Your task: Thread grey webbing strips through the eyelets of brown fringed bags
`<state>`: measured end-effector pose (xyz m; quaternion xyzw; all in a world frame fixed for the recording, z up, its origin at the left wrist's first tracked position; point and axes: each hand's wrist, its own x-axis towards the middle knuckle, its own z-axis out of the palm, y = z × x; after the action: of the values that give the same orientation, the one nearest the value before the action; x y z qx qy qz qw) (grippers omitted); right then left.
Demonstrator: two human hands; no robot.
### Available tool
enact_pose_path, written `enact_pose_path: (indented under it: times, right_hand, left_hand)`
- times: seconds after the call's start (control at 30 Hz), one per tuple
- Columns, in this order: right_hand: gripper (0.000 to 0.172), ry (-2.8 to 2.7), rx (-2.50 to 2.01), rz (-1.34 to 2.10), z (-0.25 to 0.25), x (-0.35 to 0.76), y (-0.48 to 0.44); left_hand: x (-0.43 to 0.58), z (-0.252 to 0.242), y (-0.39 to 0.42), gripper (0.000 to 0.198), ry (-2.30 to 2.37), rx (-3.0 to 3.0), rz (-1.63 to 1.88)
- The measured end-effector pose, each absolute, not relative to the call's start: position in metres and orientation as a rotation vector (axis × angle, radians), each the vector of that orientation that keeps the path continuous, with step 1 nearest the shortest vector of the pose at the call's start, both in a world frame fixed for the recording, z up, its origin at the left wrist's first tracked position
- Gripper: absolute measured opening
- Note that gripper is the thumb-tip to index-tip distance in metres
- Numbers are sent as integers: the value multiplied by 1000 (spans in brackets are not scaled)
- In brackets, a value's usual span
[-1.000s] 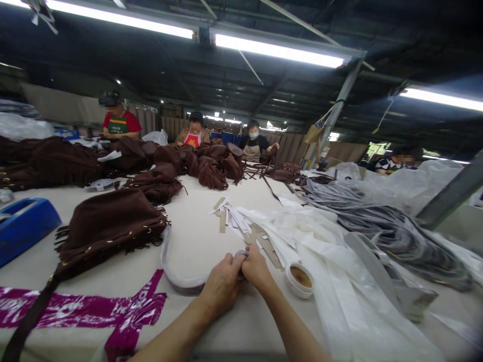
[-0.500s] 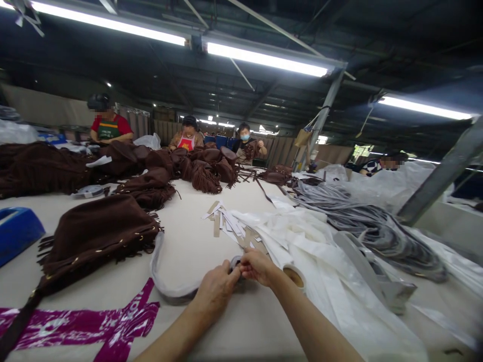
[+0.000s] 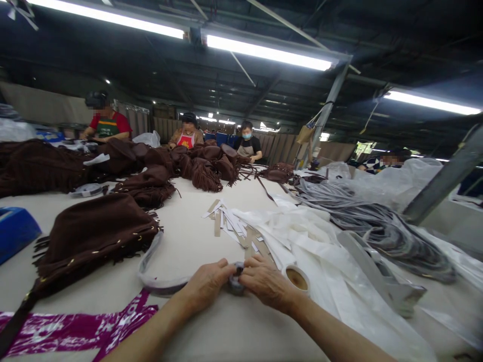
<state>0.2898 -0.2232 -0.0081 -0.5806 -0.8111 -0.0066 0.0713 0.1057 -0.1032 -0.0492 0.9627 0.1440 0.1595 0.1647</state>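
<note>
We found the left hand point(image 3: 211, 282) clamped on the left side of the coiled end of a gray plastic-wrapped strap point(image 3: 237, 287), the right hand point(image 3: 266, 280) on its right. The coil sat between them; the loose length curved left along the tabletop point(image 3: 192, 216) toward a brown fringed bag point(image 3: 101, 226). We noted a white tape roll point(image 3: 297, 278) just beside the right hand.

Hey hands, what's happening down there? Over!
Left hand, right hand: both gripping. Grey bundle: pinched between them. Pale strips: just beyond, apparently not blocking.

Two hands point(image 3: 268, 282), one coiled strip point(image 3: 236, 286), three aprons point(image 3: 187, 141).
</note>
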Motion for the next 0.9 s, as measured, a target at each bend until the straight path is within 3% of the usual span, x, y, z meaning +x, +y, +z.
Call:
enact_pose_path:
  times: [0.2,0.3,0.37,0.47,0.57,0.7,0.77,0.9]
  right_hand:
    - [14,-1926,-2218,-80,-36,237,-194]
    - [28,-1678,-2339,-44,-38,213,-182]
    - [29,-1603,-2357,-24,-35,210,-180]
    - [15,-1647,-2249,117,-25,227,-184]
    - [25,-1897,-1976,345,-13,254,-190]
    - [24,-2155,-1813,291,-6,275,-189]
    - [32,-2118,-1818,274,-8,277,-185]
    - [71,-1955,-1850,376,-15,278,-178]
  left_hand:
    - [115,-57,-118,32,975,2584,498]
    - [116,-51,-125,36,992,2565,521]
    - [113,-48,-123,41,900,2618,492]
    - [107,-47,-111,44,743,2735,419]
    - [103,-48,-100,44,597,2820,395]
    - [102,-50,-96,36,564,2857,413]
    - [101,-52,-95,36,601,2854,435]
    - [98,-55,-96,39,625,2752,500]
